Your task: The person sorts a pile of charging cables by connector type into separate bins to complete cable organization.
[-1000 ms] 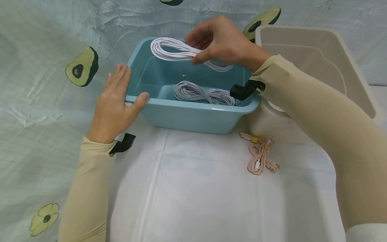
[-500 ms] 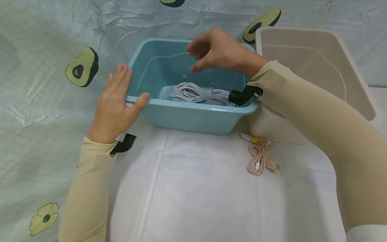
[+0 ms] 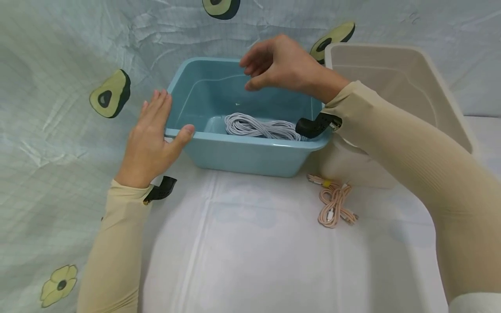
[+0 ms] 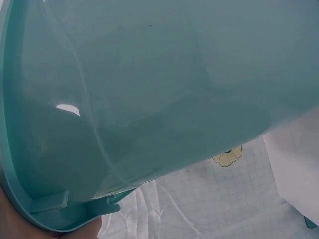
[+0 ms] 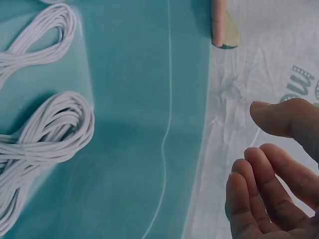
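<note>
A blue plastic tub [image 3: 250, 152] stands in the middle of the head view. My left hand [image 3: 145, 141] rests on its left rim, fingers straight and thumb over the near corner. Above the tub's far right part hovers my right hand [image 3: 289, 65], fingers loosely bent and holding nothing. Coiled white cable [image 3: 260, 128] lies on the tub floor. The right wrist view shows it as separate bundles, a larger one [image 5: 60, 127] and another [image 5: 55, 35] beside it. There, the thumb and fingertips of my right hand [image 5: 279, 169] stand apart.
To the right of the tub stands a beige bin [image 3: 358, 169], partly behind my right sleeve. Bundled pinkish cables [image 3: 332, 202], one with a yellow tie, lie on the white tablecloth [image 3: 250, 243] before it. An avocado-print sheet [image 3: 51, 174] hangs behind and at the left.
My right hand has let go of the white cable bundle, which dropped into the tub. The left hand has stayed on the rim. The head view has shifted slightly.
</note>
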Action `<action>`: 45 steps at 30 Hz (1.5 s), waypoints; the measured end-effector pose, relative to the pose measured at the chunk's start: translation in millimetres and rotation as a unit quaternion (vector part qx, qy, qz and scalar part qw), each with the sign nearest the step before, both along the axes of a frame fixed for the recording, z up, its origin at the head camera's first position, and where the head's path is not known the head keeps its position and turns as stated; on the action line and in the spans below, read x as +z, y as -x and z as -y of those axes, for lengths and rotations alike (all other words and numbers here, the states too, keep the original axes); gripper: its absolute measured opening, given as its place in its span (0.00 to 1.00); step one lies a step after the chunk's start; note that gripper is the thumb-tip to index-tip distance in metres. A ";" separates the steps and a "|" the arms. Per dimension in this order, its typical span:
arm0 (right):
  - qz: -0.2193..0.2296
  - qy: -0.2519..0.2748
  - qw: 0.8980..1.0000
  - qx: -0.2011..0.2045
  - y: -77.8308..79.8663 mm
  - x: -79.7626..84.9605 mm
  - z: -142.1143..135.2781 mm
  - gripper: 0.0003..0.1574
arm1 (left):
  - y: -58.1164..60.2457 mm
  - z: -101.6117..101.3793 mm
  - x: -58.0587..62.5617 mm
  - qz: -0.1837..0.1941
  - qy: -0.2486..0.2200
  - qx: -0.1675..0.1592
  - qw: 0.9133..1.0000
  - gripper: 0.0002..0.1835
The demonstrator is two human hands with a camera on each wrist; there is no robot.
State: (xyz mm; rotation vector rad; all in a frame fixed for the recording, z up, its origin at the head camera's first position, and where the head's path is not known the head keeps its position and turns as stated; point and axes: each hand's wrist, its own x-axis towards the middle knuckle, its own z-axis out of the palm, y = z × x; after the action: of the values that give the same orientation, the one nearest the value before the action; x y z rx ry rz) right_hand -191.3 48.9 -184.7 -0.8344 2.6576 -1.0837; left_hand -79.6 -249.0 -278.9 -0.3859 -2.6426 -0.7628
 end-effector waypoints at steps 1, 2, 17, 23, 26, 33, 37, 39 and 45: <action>0.001 0.001 1.000 -0.001 -0.7 0.7 -0.5 0.28 | 1.1 0.0 -0.5 0.001 0.000 0.000 1.000 0.52; 0.001 0.002 1.000 -0.002 -1.5 1.4 -0.8 0.28 | 2.1 -0.1 -0.9 0.002 0.000 -0.001 1.000 0.52; -0.030 0.051 0.998 0.038 -23.1 12.6 -6.7 0.21 | 13.3 10.6 -5.3 0.009 0.001 0.009 1.000 0.49; -0.039 0.062 0.996 0.059 -34.7 9.9 -11.0 0.19 | 14.8 16.7 -5.3 0.009 0.002 0.015 1.000 0.48; -0.034 0.063 0.995 0.065 -41.5 7.3 -14.6 0.19 | 14.9 19.0 -5.1 0.011 0.001 0.019 1.000 0.48; -0.021 0.054 0.996 0.071 -60.8 3.2 -23.1 0.18 | 14.7 24.6 -5.0 0.008 -0.003 0.023 1.000 0.48; -0.009 0.078 0.993 0.090 -74.5 -1.1 -28.1 0.17 | 13.8 30.6 -4.5 0.005 -0.002 0.024 1.000 0.48; -0.001 0.093 0.990 0.103 -81.4 -4.5 -30.5 0.16 | 12.7 34.2 -3.9 0.008 -0.001 0.027 1.000 0.47; -0.003 0.096 0.984 0.153 -98.4 -19.5 -38.7 0.14 | 7.1 46.6 0.7 0.022 0.020 0.028 0.999 0.46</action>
State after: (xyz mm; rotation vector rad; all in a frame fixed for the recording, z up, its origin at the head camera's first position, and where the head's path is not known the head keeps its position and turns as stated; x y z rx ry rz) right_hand -92.9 87.6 -204.3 -1.2345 2.3488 -1.2658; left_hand -86.7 -295.5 -278.2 -0.3070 -2.7017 -0.7095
